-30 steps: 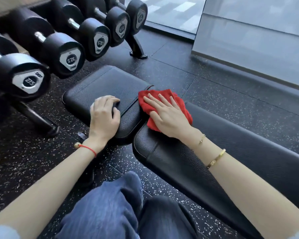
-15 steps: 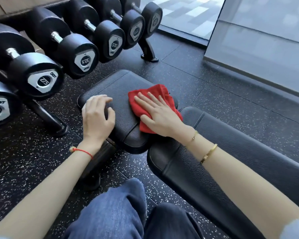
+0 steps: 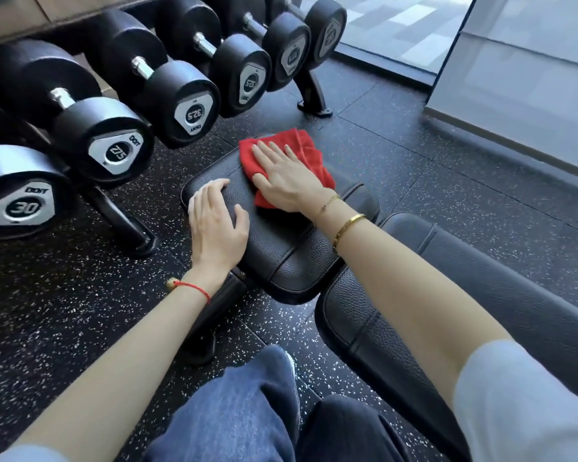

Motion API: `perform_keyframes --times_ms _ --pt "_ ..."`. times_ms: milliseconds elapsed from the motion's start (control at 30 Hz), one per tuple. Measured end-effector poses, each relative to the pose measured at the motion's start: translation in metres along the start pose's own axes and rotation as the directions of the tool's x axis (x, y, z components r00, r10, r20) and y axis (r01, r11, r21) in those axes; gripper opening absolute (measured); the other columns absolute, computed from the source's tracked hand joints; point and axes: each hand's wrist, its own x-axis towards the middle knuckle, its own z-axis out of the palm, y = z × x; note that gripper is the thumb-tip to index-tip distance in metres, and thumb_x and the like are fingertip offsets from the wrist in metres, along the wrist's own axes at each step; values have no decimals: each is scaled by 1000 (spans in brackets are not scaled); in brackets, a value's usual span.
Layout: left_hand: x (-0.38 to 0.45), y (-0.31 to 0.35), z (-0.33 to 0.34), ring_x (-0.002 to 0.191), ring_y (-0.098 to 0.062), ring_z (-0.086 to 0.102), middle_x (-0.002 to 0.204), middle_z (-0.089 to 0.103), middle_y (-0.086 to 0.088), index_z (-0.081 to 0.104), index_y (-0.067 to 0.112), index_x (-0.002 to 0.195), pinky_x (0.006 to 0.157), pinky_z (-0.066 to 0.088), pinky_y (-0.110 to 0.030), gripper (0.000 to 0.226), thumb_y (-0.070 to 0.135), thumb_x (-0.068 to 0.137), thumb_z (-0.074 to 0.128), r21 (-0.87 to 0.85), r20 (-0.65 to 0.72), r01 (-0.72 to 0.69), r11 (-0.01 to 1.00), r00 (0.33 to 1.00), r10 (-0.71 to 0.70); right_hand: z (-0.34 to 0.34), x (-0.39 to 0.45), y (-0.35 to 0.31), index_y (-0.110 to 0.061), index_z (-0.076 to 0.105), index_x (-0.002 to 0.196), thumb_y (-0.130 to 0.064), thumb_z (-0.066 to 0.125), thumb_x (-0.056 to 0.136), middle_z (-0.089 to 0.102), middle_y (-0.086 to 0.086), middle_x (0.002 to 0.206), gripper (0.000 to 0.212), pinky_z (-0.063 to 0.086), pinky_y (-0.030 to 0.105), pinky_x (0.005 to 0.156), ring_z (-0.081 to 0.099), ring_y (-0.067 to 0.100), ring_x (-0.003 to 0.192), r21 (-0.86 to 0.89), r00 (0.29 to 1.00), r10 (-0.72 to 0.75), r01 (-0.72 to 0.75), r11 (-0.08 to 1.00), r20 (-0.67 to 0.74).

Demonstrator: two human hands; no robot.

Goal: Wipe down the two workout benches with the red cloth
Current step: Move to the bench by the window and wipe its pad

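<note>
Fingers of the right hand lie straight and slightly spread, pressed flat on the red cloth; they do not curl round it. Fingers of the left hand are bent, loosely apart, and rest over the near left corner of the seat pad, holding nothing else.

The red cloth lies bunched on the far end of the seat pad, with its far edge at the pad's far rim. Half a second ago it lay nearer the middle of the pad, and one second ago it straddled the gap between the seat pad and the long back pad; the right hand has carried it forward, away from the person. The left hand has kept its place on the pad's near left corner across all three moments.

The long back pad runs from the lower middle toward the right, just beside the seat pad and not touched by the cloth; the right forearm passes over the seam between the two pads. A dumbbell rack stands at the left on the speckled floor, bearing black dumbbells with numbered end plates. The view now shows more of the rack than before. Blue trousers fill the lower edge.
</note>
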Motion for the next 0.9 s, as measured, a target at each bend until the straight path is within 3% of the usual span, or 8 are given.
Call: perform_keyframes --times_ms 133,367,567,700,800,900 --pt "-1 -1 1 121 -35 49 127 56 -16 50 1 126 111 33 -46 40 16 89 51 5 -12 -7 1000 1000 7 4 -29 -7 -23 16 156 -42 34 98 14 -7 163 63 -1 45 122 8 15 151 -19 995 -98 97 995 -15" --pt "-5 6 -7 127 -30 48 131 56 -11 53 7 126 117 26 -50 32 19 97 50 -22 60 -46 999 997 48 -6 -109 5 -32 15 155 -57 47 86 15 -13 162 80 3 60 118 9 19 151 -70 999 45 -46 997 -8" --pt "-25 49 -10 130 -21 49 131 58 -2 57 14 125 121 19 -47 33 22 95 45 -114 146 -229 967 959 244 -5 -184 12 -32 9 156 -46 41 91 8 -15 163 73 1 54 120 4 18 151 -23 987 161 -161 987 -18" --pt "-36 80 -1 127 -21 52 128 61 -1 60 15 123 119 25 -46 34 23 93 45 -135 198 -312 940 921 334 -6 -235 20 -32 14 155 -49 32 90 13 -15 162 70 -2 50 121 7 16 151 -57 977 205 -208 976 -49" --pt "-45 97 7 123 -24 55 125 63 -4 62 13 121 113 33 -48 31 19 93 49 -170 229 -353 920 894 385 -6 -263 36 -34 16 155 -52 31 89 15 -17 161 70 -1 49 121 7 13 150 -62 946 302 -311 948 -115" --pt "-57 114 15 122 -22 55 123 63 -3 62 14 119 111 36 -42 27 17 94 52 -215 260 -362 907 874 410 -9 -265 56 -32 17 155 -51 36 93 15 -14 162 68 -1 52 120 8 14 151 -56 853 484 -502 863 -194"
